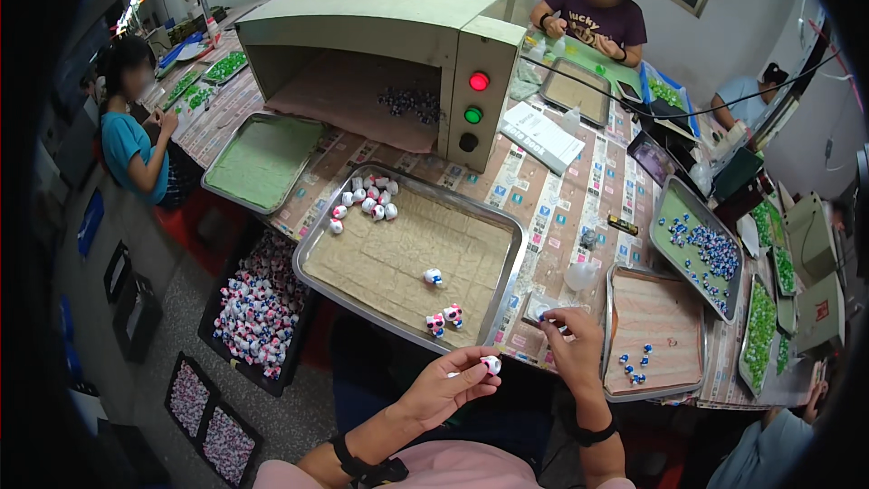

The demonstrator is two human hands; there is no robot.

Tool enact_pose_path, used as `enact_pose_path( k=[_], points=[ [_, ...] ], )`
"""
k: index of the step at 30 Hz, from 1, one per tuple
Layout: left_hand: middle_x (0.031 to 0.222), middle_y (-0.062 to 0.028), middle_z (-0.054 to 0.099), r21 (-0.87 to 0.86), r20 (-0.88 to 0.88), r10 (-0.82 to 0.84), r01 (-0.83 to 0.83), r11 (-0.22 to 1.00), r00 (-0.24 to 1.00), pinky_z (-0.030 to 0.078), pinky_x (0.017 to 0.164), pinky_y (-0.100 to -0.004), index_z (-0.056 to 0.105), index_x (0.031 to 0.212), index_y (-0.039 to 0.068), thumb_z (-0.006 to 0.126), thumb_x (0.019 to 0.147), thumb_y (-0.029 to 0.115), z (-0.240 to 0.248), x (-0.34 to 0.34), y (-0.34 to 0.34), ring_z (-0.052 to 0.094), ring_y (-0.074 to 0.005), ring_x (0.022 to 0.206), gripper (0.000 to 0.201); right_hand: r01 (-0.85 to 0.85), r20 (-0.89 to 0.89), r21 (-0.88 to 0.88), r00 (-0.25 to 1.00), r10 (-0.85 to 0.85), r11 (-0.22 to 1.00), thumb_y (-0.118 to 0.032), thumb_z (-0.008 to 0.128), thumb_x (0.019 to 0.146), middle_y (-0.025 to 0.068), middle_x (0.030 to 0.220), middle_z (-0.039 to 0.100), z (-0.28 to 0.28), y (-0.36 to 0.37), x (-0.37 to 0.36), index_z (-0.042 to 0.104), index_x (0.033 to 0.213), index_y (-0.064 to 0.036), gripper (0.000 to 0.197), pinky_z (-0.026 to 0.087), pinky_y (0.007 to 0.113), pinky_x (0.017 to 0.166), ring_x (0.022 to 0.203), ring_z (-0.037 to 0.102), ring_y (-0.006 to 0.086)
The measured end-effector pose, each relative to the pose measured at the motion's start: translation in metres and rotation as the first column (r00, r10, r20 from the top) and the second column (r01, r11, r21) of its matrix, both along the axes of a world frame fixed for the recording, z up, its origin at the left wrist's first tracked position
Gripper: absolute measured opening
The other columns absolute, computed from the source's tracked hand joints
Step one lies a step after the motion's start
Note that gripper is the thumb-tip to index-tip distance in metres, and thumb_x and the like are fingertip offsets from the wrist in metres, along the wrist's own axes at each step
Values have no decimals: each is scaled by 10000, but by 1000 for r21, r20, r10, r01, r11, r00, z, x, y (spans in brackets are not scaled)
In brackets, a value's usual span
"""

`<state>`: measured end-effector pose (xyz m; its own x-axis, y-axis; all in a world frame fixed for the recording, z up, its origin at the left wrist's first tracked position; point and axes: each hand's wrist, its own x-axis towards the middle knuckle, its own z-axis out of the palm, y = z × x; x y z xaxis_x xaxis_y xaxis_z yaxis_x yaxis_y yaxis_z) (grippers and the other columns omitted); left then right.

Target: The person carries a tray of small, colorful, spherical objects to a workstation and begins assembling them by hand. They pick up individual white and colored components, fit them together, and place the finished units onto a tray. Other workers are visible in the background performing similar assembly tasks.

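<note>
The person's left grip (pixel 453 384) pinches a small, rounded white piece (pixel 491 364), probably best held steady by its sides; rightward, the right grip (pixel 549 320) pinches a tiny blue piece (pixel 542 318). Farther left lies a silver-rimmed metal tray (pixel 510 282).

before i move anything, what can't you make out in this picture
All in the head view:
White piece: its far side, covered by the left hand.
Small blue piece: its shape, too small and partly covered by the right hand.
Dark pieces inside the beige machine: too small and dim to count.
Black crate: far end, hidden by the table.
Person at lower right: cut off by the picture's edge.
</note>
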<state>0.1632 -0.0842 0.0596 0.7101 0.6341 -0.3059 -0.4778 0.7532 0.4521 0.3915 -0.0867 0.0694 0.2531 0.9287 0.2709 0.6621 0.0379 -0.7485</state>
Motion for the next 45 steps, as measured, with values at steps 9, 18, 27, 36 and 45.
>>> enact_pose_path(
  k=[9,18,27,36,45],
  points=[
    [1062,-95,594,10,-94,-11,12,1000,996,544,824,-249,442,1307,-10,520,940,76,2,9,2,627,-154,942,384,-166,-579,-54,809,105,985,-23,715,772,76,910,636,26,-46,-35,676,953,-5,186,471,217,669,769,592,106],
    [1034,-102,618,9,-132,-29,31,999,991,551,796,-248,494,1250,-13,558,916,54,0,9,-1,640,-160,913,347,-224,-459,-85,874,162,971,-34,727,758,81,874,658,31,-47,-39,701,943,-21,187,481,220,623,752,611,117],
    [954,-121,637,102,-259,-8,36,994,966,563,728,-258,553,1177,-48,596,885,25,6,6,-3,656,-177,831,304,-229,-490,-65,855,169,971,18,724,743,82,820,668,28,-52,-42,719,924,-46,192,486,222,603,723,622,118],
    [888,-94,635,372,-457,174,10,928,872,521,566,-212,589,1112,-38,618,872,71,20,-14,20,624,-122,666,265,-221,-344,-24,918,199,975,-74,713,782,107,957,674,45,-58,-19,676,1034,-42,257,493,303,760,859,631,218],
    [828,-89,648,787,-612,708,355,504,353,481,626,-248,653,980,-32,668,760,12,-9,-72,82,604,-127,720,224,548,391,16,766,-510,836,-45,653,743,136,957,635,5,-109,139,664,920,-33,178,436,391,854,920,561,318]
  ],
)
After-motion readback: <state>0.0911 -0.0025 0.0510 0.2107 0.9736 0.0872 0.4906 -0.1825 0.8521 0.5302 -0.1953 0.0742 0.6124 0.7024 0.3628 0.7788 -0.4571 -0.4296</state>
